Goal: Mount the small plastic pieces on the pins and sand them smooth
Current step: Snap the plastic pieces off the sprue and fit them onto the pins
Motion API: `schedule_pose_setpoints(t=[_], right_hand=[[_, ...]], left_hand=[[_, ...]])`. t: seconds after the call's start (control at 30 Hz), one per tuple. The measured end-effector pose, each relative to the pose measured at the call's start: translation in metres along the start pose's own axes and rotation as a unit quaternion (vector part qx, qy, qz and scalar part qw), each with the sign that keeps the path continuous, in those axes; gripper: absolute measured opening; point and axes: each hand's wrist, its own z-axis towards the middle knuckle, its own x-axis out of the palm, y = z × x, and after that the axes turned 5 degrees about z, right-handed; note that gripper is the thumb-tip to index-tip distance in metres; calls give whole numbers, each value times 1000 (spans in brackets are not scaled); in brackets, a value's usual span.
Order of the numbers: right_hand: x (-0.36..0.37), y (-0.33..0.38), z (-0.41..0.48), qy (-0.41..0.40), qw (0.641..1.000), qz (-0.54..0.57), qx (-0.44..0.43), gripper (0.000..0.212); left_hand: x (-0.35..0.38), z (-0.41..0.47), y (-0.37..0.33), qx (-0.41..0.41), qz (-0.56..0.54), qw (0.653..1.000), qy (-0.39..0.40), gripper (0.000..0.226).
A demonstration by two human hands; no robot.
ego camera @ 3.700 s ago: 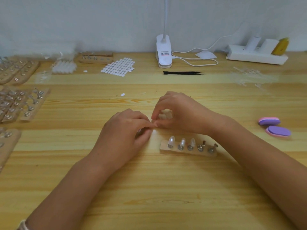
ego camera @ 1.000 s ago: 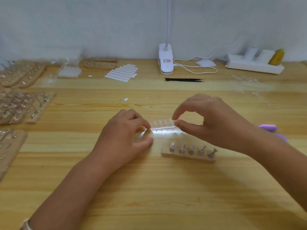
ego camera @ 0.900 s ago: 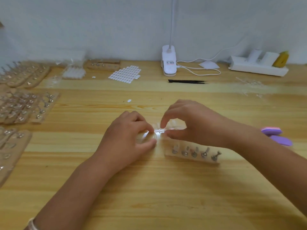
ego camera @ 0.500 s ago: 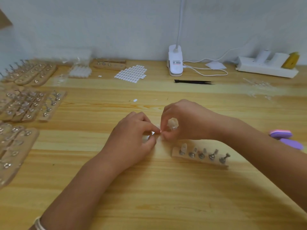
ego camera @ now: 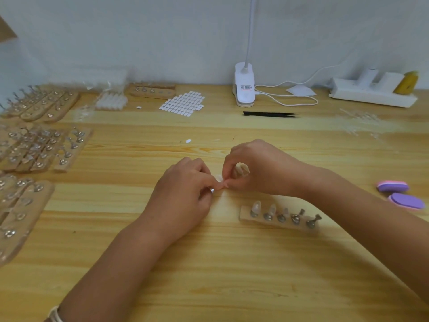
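Observation:
My left hand (ego camera: 183, 194) and my right hand (ego camera: 257, 168) meet fingertip to fingertip at the table's middle, both pinching a clear strip of small plastic pieces (ego camera: 218, 178). Most of the strip is hidden by the fingers. One clear piece (ego camera: 241, 169) shows inside my curled right hand. In front of my right wrist lies a wooden pin block (ego camera: 278, 220) with several metal pins; the left ones carry clear pieces, the two on the right are bare.
Two purple sanding blocks (ego camera: 399, 194) lie at the right. Several more wooden pin blocks (ego camera: 39, 147) fill the left side. At the back are a sticker sheet (ego camera: 183, 103), a lamp base (ego camera: 244, 88), black tweezers (ego camera: 269, 114) and a white power strip (ego camera: 371, 94).
My right hand had pulled the strip out to the right, then came back against my left hand. The view has shifted, so the block sits further right.

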Motion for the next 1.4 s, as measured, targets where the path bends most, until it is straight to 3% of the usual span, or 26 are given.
schedule_pose_setpoints(t=[0.5,0.7,0.8,1.1,1.23,1.4], right_hand=[[-6,-8,9,14,996,76,36,3],[-26,-7,-24,-122,976,173,47,23],[-39,-14,-60,-168,966,190,50,17],[-17,-28,-151,-243,945,213,51,14],[-6,-30,-157,-251,957,144,26,18],[-1,-33,-157,-224,955,195,22,45]], left_hand=[[2,2,0,7,11,1000,-23,14],[2,-1,-1,1,1,1000,-25,15],[2,-2,-1,5,3,999,-31,11],[4,-3,-5,11,6,999,-39,8],[4,-2,-6,7,-2,999,-39,8],[4,-3,-3,10,1,999,-39,7]])
